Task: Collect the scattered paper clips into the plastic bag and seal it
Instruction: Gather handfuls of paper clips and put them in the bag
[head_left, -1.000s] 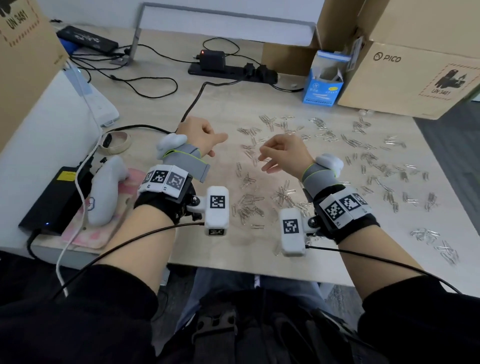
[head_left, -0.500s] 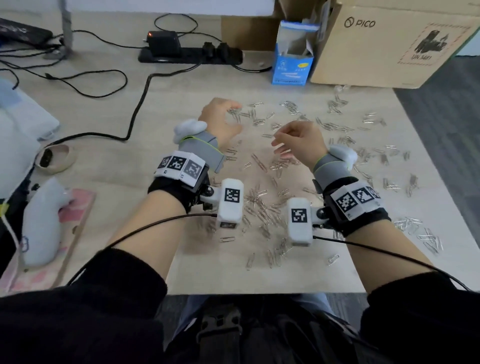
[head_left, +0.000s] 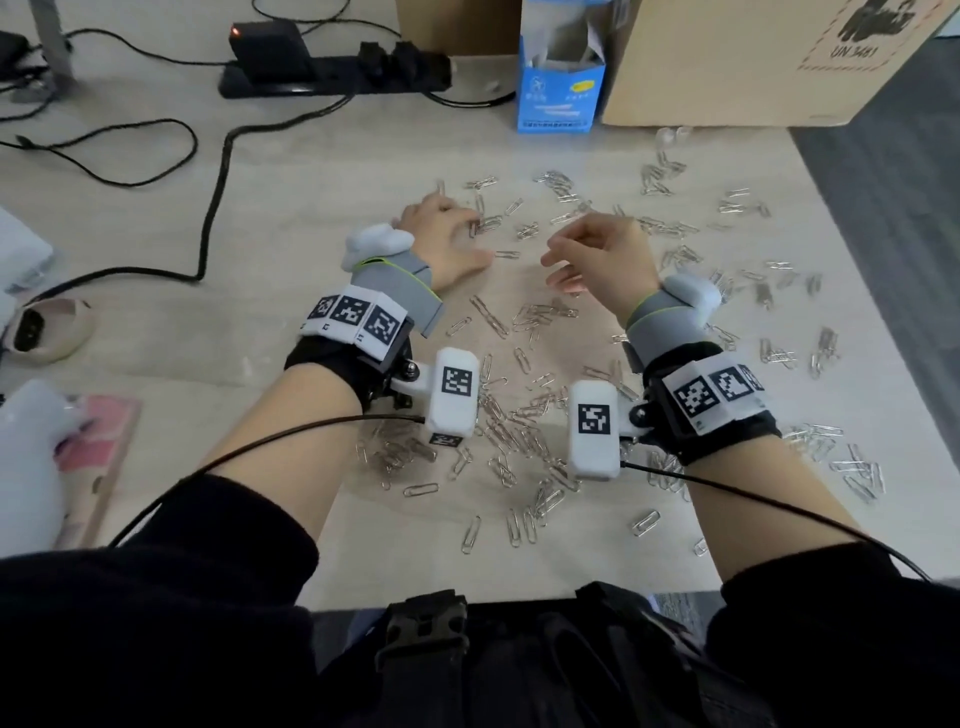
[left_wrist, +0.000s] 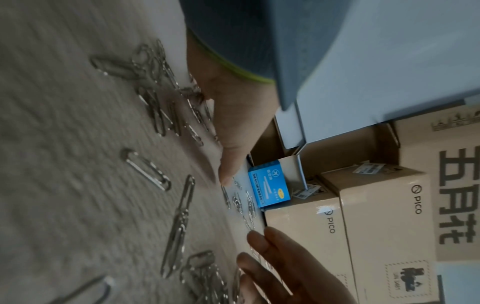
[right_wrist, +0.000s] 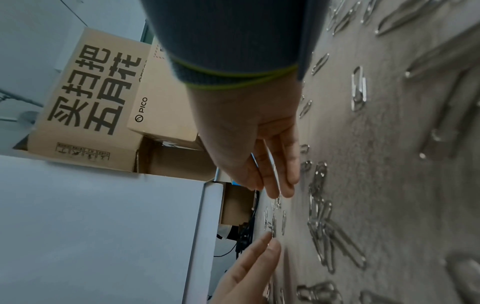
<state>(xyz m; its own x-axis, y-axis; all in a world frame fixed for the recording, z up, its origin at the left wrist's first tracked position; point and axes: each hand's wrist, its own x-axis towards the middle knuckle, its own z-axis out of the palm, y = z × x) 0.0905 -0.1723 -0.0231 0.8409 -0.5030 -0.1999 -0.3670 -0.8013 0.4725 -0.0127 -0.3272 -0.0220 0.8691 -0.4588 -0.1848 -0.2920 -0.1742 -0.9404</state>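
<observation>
Several silver paper clips (head_left: 519, 415) lie scattered over the middle and right of the light wooden table (head_left: 291, 395). My left hand (head_left: 447, 234) rests palm down at the far edge of the scatter, its spread fingers touching a few clips (head_left: 485, 223). My right hand (head_left: 592, 249) hovers just to its right with loosely bent fingers and holds nothing. In the left wrist view the left thumb (left_wrist: 233, 144) lies straight beside clips (left_wrist: 155, 98). In the right wrist view the right hand's fingers (right_wrist: 272, 174) reach out straight above clips (right_wrist: 319, 205). A small clear object (head_left: 670, 136) lies by the cardboard box; what it is I cannot tell.
A blue open carton (head_left: 561, 88) and a big cardboard box (head_left: 753, 62) stand at the back. A black power strip (head_left: 332, 73) and cables (head_left: 218, 171) cross the back left. A tape roll (head_left: 47, 327) and a white controller (head_left: 26, 457) lie at the left.
Both hands have moved forward, away from my body. The left hand has come down onto the far clips with its fingers spread. The view has tilted down and shifted right.
</observation>
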